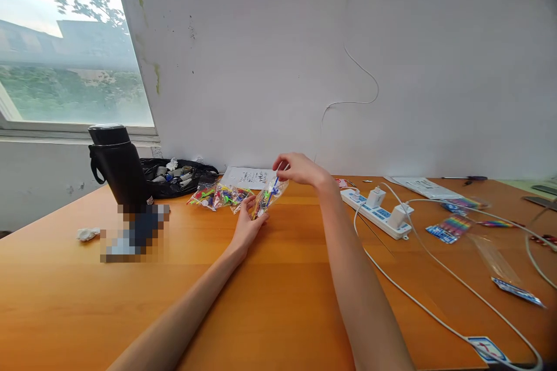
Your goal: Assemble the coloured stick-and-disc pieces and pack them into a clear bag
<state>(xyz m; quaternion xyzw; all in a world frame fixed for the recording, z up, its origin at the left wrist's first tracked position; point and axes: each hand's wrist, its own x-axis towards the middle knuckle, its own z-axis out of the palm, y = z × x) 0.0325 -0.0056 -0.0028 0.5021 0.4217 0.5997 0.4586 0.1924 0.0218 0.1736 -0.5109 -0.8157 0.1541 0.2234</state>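
Observation:
My left hand (248,227) is closed on the lower part of a small clear plastic bag (263,202) with colourful pieces inside, held tilted above the table. From the upper right, my right hand (300,169) reaches over the bag with bent wrist, its fingers pinched at the top of a thin blue stick (273,188). The stick slants down into or against the bag's mouth; which of the two I cannot tell. Just left of my left hand lie more clear bags (226,196) of bright red, yellow and green pieces.
A black bottle (117,165) and a black bag of rubbish (178,177) stand at the left, near crumpled tissue (88,234). Right of my arm lie a white power strip (378,214), trailing cables and rainbow-coloured packets (450,228). A printed sheet (246,177) lies by the wall.

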